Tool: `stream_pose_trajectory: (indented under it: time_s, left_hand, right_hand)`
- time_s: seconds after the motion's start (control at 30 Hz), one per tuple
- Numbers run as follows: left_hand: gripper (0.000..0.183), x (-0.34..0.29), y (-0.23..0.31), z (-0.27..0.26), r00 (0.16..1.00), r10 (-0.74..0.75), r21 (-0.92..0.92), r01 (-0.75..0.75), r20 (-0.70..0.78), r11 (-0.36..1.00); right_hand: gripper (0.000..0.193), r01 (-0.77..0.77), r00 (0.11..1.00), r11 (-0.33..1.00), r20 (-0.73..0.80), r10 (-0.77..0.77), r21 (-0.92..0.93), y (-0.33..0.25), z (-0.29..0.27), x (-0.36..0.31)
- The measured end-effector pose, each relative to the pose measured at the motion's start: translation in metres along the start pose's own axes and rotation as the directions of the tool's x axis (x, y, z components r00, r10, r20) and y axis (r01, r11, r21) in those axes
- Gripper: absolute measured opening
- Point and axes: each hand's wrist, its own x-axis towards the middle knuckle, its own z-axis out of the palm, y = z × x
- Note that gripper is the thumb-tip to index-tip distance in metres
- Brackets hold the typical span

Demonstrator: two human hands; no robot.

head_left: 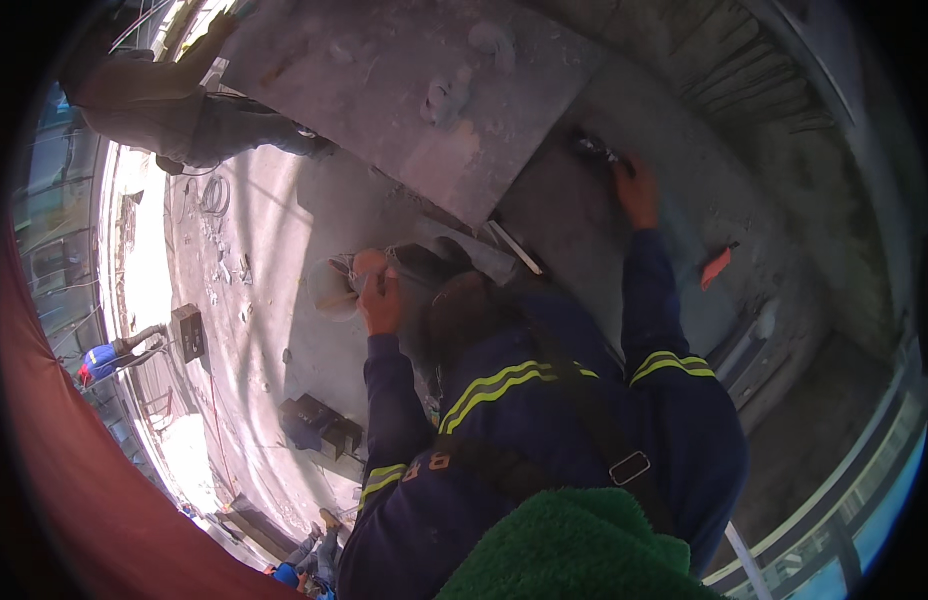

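Observation:
My left hand [382, 302] is low at the centre left, fingers bent against a rounded orange-pink thing [368, 264] whose kind I cannot make out. Beside it lies a pale, bowl-like shape [333, 287], partly see-through. Farther off and to the right, my right hand [638, 192] reaches to a small dark tool with shiny metal parts [592, 147]; the fingers close at its near end, and shadow hides its exact kind. Between and beyond both hands spreads a large grey panel [524, 120]. An orange-red handled object with a dark tip [717, 267] lies right of my right forearm.
A person in dark clothes [174, 110] is at the far left beside the panel. Dark metal boxes [189, 333] stand on the dusty floor near a coil of cable [215, 195]. Red fabric [74, 450] hangs along the left; a railing [834, 510] runs at lower right.

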Motion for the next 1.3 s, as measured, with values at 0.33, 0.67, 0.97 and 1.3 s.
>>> stream_pose_trajectory:
  time_s: [0.33, 0.67, 0.97, 1.3]
  left_hand:
    - [0.041, 0.030, 0.046, -0.016, 0.957, -0.032, -0.237, -0.039, -0.288, 0.971]
    - [0.041, 0.063, 0.051, 0.013, 0.937, 0.082, 0.004, -0.085, -0.341, 0.996]
    - [0.044, 0.063, 0.074, 0.020, 0.944, 0.135, 0.064, -0.121, -0.302, 0.991]
    - [0.040, 0.064, 0.067, 0.018, 0.906, 0.225, 0.108, -0.199, -0.359, 0.974]
  right_hand:
    - [0.046, 0.019, 0.976, 0.955, -0.212, 0.046, 0.296, -0.019, -0.074, 0.029]
    - [0.044, 0.030, 0.893, 0.904, -0.418, 0.168, 0.427, 0.021, -0.116, 0.050]
    - [0.027, 0.283, 0.856, 0.773, -0.513, 0.063, 0.568, -0.078, -0.190, 0.052]
    - [0.029, 0.703, 0.634, 0.616, -0.706, -0.315, 0.356, -0.247, -0.301, 0.177]
